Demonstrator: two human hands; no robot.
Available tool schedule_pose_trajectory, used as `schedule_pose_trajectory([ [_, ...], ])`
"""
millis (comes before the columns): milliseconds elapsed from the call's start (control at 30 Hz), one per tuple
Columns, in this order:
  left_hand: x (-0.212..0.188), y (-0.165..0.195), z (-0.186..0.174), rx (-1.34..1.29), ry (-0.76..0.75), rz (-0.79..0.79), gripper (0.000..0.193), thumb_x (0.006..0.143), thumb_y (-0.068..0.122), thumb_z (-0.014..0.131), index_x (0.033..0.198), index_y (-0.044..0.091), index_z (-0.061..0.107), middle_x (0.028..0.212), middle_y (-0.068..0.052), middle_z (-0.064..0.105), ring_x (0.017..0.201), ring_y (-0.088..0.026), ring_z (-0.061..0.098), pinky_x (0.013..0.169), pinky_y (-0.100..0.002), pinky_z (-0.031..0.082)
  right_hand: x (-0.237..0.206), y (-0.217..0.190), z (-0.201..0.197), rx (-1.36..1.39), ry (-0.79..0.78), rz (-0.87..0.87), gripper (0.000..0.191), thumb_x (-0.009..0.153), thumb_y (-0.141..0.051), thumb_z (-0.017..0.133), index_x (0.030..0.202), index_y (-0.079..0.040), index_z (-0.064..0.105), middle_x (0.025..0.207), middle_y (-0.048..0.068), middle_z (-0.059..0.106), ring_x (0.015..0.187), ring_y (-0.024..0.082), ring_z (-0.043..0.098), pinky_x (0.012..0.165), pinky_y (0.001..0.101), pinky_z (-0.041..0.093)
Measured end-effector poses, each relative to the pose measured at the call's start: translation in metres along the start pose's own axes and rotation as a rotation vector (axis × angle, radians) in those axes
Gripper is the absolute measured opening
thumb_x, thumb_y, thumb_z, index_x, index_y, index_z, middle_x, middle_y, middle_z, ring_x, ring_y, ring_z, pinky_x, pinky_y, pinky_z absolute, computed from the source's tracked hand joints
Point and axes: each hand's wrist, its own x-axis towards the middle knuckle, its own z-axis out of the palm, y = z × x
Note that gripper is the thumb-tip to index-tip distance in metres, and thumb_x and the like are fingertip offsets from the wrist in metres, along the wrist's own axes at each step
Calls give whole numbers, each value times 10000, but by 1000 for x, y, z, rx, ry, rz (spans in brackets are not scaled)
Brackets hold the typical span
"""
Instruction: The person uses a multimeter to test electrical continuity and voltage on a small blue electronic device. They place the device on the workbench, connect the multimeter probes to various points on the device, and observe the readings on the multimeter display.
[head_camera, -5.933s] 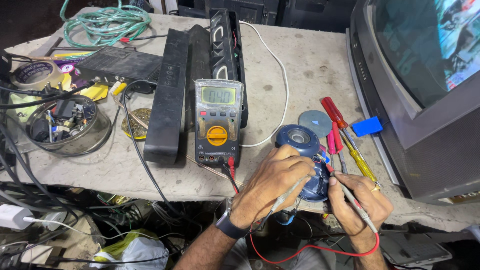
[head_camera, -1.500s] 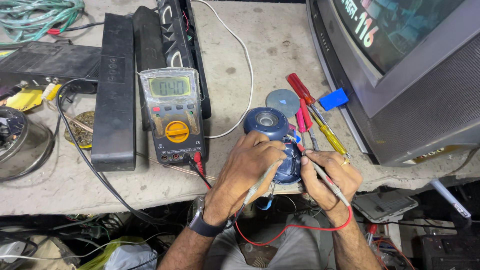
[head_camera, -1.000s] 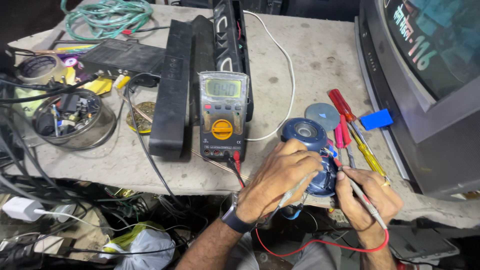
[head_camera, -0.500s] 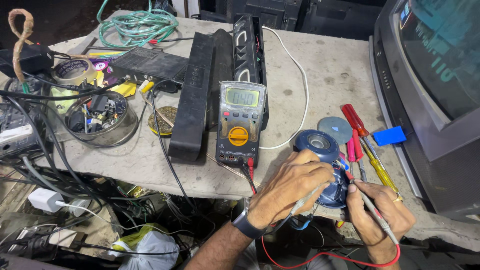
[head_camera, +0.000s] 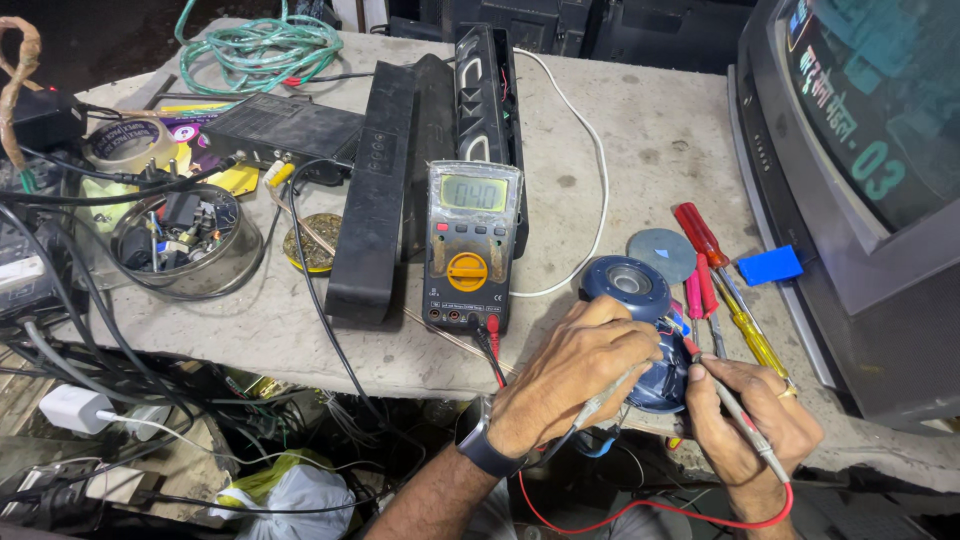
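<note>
Multimeter (head_camera: 470, 245) now left of screwdrivers (head_camera: 712, 285), speaker (head_camera: 640, 330).

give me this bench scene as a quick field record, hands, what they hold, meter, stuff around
left hand: grips a grey test probe, tip against the blue speaker
right hand: holds a second probe with a red lead, tip at the speaker
meter: multimeter lying flat, display lit, yellow dial
right of speaker: red and yellow screwdrivers, grey disc
far right: CRT television, screen on
left: metal tin of parts
surface: concrete bench
</note>
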Motion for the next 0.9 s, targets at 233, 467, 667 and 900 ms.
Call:
schedule_pose_trajectory([
  [233,-1,0,1,5,0,-7,166,898,73,738,1058,54,700,1157,-52,723,1106,-251,618,959,-392,496,2,-1,0,-9,3,-5,130,915,-47,808,990,17,724,896,149,733,787,205,734,741,278,567],
  [467,1,0,2,20,10,1,181,873,67,738,1050,59,695,1158,-51,723,1104,-255,619,946,-391,497,1,1,-1,0,7,-28,129,924,-49,804,998,9,716,908,145,735,799,204,739,755,280,574],
  [667,0,4,-3,10,6,-1,186,881,67,740,1060,56,689,1157,-55,710,1110,-255,619,947,-393,496,8,-5,-1,18,9,-23,128,890,-26,801,971,24,716,918,155,729,759,216,721,698,293,557],
  [900,10,0,12,27,-46,49,183,861,69,703,1040,73,667,1141,-46,697,1054,-280,595,893,-428,478,9,0,-10,61,7,-59,127,868,3,780,970,37,713,904,154,741,790,225,738,722,309,567],
])
